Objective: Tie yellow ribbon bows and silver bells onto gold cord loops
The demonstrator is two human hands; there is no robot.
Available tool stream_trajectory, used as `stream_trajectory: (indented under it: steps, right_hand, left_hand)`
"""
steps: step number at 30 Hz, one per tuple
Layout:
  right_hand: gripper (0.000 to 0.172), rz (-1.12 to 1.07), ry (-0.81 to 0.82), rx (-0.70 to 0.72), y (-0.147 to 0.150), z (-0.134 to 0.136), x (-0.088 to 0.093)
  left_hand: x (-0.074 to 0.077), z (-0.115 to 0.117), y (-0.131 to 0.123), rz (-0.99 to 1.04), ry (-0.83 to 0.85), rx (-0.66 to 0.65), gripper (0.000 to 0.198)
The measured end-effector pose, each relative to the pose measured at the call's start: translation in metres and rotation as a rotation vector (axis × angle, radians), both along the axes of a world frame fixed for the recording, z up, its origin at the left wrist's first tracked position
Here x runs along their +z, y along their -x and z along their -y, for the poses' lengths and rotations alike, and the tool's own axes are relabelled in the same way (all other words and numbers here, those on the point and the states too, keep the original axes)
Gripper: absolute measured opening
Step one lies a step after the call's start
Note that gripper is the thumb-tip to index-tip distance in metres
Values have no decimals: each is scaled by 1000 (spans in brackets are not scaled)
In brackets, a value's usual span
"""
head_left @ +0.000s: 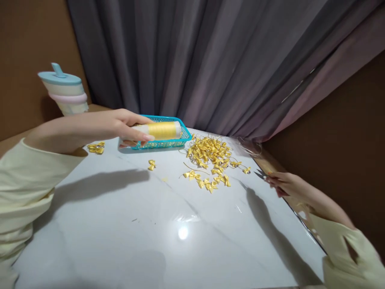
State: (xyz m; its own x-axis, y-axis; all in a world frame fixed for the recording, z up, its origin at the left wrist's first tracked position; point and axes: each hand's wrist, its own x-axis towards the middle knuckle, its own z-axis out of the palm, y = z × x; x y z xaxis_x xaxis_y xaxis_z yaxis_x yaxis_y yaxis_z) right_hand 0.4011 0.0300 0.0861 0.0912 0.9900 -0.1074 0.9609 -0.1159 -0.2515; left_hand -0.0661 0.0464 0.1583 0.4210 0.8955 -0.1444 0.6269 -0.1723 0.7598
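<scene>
My left hand [132, 126] grips a spool of yellow thread [164, 131], tilted on its side over the turquoise basket [184, 136]. Out at the right edge of the table, my right hand [282, 182] is closed round a small pair of scissors [260, 174]. The blades point left and stand slightly apart; the handles are hidden in the fingers. Between the hands lies a heap of yellow ribbon bows [207, 150] with thin cords and small silvery beads or bells. A lone yellow bow [152, 164] rests nearer the left hand.
A cup with a blue lid [61, 78] stands at the back left. More yellow bows [96, 147] lie under my left forearm. Grey curtains [192, 60] hang behind the white marbled table [168, 249]. Clear plastic [249, 148] and small thread scraps [134, 220] lie about.
</scene>
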Motion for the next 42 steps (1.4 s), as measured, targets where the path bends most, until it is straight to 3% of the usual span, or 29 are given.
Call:
stream_trajectory:
  steps: [4, 7, 9, 14, 19, 30, 35, 39, 42]
  right_hand:
    - [20, -185, -125, -63, 20, 15, 42]
    - [34, -208, -236, 62, 57, 20, 58]
    - [42, -187, -227, 154, 90, 19, 61]
    - [32, -55, -260, 486, 174, 4, 61]
    - [27, -164, -224, 518, 227, -17, 59]
    - [28, -296, -234, 566, 242, -34, 52]
    - [25, -254, -394, 593, 250, -45, 45]
    - [24, -188, -349, 628, 236, -39, 44]
    - [24, -126, -401, 553, 208, -25, 48]
  left_hand:
    - [-1, -1, -2, 201, 116, -45, 13]
    - [-5, -6, -1, 283, 181, -81, 16]
    - [-9, -10, 1, 313, 217, -99, 16]
    - [-17, -21, 4, 370, 283, -91, 14]
    - [-17, -21, 4, 362, 305, -133, 16]
    - [-14, -20, 3, 377, 277, -142, 17]
    - [-11, -15, 2, 386, 253, -142, 15]
    - [-8, -13, 4, 390, 258, -88, 12]
    - [-7, -11, 7, 385, 226, -21, 10]
